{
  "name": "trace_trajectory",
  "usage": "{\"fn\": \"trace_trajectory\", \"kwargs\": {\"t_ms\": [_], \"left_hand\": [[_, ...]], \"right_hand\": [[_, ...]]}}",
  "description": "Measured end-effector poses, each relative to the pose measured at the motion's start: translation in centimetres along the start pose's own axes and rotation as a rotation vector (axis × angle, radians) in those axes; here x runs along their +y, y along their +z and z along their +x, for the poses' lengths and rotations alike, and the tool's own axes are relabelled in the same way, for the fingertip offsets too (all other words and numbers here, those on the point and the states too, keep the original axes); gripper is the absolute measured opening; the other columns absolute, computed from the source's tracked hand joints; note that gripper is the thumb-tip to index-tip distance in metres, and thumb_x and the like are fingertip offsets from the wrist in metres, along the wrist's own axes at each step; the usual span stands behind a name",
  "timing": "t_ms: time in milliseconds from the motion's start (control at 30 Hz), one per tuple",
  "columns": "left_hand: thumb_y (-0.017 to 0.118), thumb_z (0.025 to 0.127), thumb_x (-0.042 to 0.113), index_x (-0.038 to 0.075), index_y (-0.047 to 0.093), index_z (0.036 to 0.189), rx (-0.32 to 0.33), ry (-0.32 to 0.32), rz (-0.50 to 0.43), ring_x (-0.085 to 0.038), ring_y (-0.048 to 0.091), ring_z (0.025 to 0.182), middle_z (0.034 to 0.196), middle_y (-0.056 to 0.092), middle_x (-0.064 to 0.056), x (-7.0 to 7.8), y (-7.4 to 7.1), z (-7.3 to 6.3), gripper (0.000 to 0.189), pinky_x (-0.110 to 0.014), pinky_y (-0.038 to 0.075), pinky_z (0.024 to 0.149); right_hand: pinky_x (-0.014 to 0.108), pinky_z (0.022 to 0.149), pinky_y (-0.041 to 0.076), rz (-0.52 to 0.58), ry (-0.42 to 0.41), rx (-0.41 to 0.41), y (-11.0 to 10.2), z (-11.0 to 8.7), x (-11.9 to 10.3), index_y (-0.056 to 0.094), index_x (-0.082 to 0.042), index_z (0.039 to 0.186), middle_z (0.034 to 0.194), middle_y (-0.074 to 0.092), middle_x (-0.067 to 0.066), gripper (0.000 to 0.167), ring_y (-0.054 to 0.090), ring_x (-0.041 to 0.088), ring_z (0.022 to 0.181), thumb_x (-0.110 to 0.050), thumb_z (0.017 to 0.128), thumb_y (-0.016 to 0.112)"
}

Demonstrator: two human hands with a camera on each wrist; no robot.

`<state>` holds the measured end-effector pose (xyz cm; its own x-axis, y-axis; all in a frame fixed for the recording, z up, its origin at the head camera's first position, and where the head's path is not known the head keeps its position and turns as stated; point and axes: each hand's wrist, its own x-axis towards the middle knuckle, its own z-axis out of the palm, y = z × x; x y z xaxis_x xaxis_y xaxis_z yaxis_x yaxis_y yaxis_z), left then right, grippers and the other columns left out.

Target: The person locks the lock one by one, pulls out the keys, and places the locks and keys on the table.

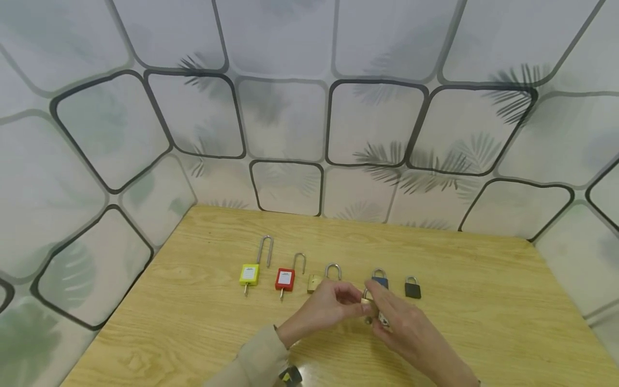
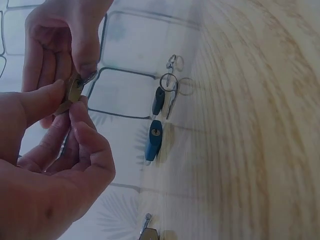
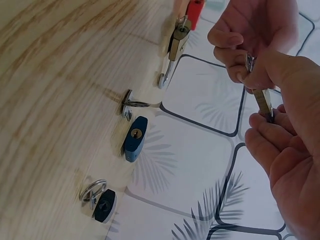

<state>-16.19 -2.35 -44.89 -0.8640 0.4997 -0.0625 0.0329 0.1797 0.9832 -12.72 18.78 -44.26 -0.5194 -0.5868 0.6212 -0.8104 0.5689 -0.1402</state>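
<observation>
- Pale beige sleeve [image 1: 256, 355] and small black object with yellow markings [image 1: 290, 375] occupy the bottom edge of the head view, the object partly hidden by the sleeve and too small to identify.
- Working above the tabletop of yellowish wood grain [image 1: 483, 306], a person's two hands meet around a small brass-coloured metal padlock [image 3: 262, 101], held between them and clear of the surface.
- Left hand [image 1: 329, 307] pinches the padlock between thumb and fingers.
- Right hand [image 1: 411, 328] is clamped on the same padlock from the other side, its thumb and fingertips against the body; a silver glint at the grip is too small to make out.
- Farther back on the left lies a bright yellow padlock with a white label [image 1: 249, 274], its long U-shaped shackle free at one leg, a key projecting from its lower end.
- Beside it, a red padlock with a white label [image 1: 285, 279] also shows a raised shackle and a projecting key.
- Next in the row, a second brass-coloured padlock [image 1: 314, 283] sits partly behind the left hand, shackle out to one side.
- Beyond the right hand stand a dark blue padlock [image 1: 380, 282] and, at the row's right end, a smaller black padlock [image 1: 412, 290], shackles toward the wall.
- Silver metal keys [image 3: 134, 103] lie near the blue padlock; a silver metal key ring [image 3: 95, 192] lies just beside the black one.
- Behind, a pale grey wall [image 1: 285, 118] carries dark rounded outlines and leaf prints.
</observation>
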Motion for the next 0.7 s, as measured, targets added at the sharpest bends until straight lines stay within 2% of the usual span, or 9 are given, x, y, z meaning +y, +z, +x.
{"fn": "trace_trajectory", "kwargs": {"t_ms": [133, 367, 467, 533, 600, 667, 700], "left_hand": [[0.081, 0.089, 0.018, 0.007, 0.077, 0.098, -0.005, -0.005, 0.006, -0.006, 0.068, 0.079, 0.093, 0.076, -0.005, 0.07, -0.10, -0.06, 0.015, -0.019, 0.056, 0.074], [0.081, 0.089, 0.016, 0.006, 0.077, 0.100, -0.008, 0.015, 0.010, -0.005, 0.069, 0.079, 0.093, 0.077, -0.005, -0.42, -0.16, -0.06, 0.016, -0.019, 0.057, 0.075], [0.082, 0.088, 0.017, 0.007, 0.077, 0.100, -0.004, 0.012, 0.014, -0.005, 0.069, 0.079, 0.093, 0.077, -0.004, -0.55, -0.24, -0.02, 0.016, -0.019, 0.057, 0.075], [0.082, 0.088, 0.017, 0.007, 0.077, 0.099, 0.005, 0.007, 0.017, -0.006, 0.069, 0.078, 0.092, 0.077, -0.004, -0.62, -0.32, 0.00, 0.016, -0.019, 0.057, 0.074], [0.081, 0.088, 0.018, 0.007, 0.077, 0.100, 0.021, 0.002, 0.021, -0.007, 0.068, 0.079, 0.092, 0.076, -0.003, -0.70, -0.42, 0.02, 0.016, -0.020, 0.056, 0.073], [0.081, 0.088, 0.019, 0.008, 0.077, 0.100, 0.042, -0.008, 0.015, -0.008, 0.068, 0.079, 0.092, 0.076, -0.003, -0.78, -0.55, 0.03, 0.016, -0.021, 0.056, 0.073], [0.081, 0.089, 0.019, 0.008, 0.077, 0.100, 0.053, -0.011, 0.012, -0.008, 0.068, 0.079, 0.092, 0.076, -0.002, -0.82, -0.63, 0.04, 0.016, -0.022, 0.056, 0.073]], "right_hand": [[0.005, 0.067, 0.049, 0.015, -0.013, 0.002, 0.29, -0.07, 0.01, 0.049, 0.007, 0.145, 0.126, 0.070, 0.020, 0.088, 0.065, 0.005, 0.074, 0.012, 0.062, 0.077], [0.007, 0.069, 0.053, -0.050, -0.023, -0.045, 0.40, -0.17, -0.27, 0.044, 0.010, 0.148, 0.136, 0.063, 0.028, 0.095, 0.073, 0.015, 0.085, 0.009, 0.061, 0.081], [0.008, 0.070, 0.053, -0.037, -0.025, -0.054, 0.32, -0.15, -0.34, 0.042, 0.011, 0.149, 0.137, 0.062, 0.029, 0.095, 0.072, 0.014, 0.084, 0.008, 0.062, 0.081], [0.007, 0.070, 0.052, -0.018, -0.021, -0.048, 0.29, -0.16, -0.30, 0.041, 0.011, 0.149, 0.138, 0.061, 0.029, 0.078, 0.070, 0.012, 0.081, 0.000, 0.081, 0.077], [0.007, 0.071, 0.052, 0.006, -0.006, -0.036, 0.24, -0.20, -0.25, 0.042, 0.010, 0.149, 0.138, 0.062, 0.028, 0.060, 0.069, 0.012, 0.081, -0.013, 0.099, 0.064], [0.009, 0.076, 0.054, 0.005, 0.030, -0.021, 0.15, -0.31, -0.22, 0.044, 0.009, 0.149, 0.138, 0.063, 0.025, 0.056, 0.071, 0.011, 0.084, -0.028, 0.107, 0.047], [0.007, 0.073, 0.053, 0.009, 0.059, -0.011, 0.09, -0.37, -0.22, 0.045, 0.008, 0.148, 0.134, 0.066, 0.023, 0.056, 0.069, 0.009, 0.077, -0.030, 0.107, 0.047]]}}
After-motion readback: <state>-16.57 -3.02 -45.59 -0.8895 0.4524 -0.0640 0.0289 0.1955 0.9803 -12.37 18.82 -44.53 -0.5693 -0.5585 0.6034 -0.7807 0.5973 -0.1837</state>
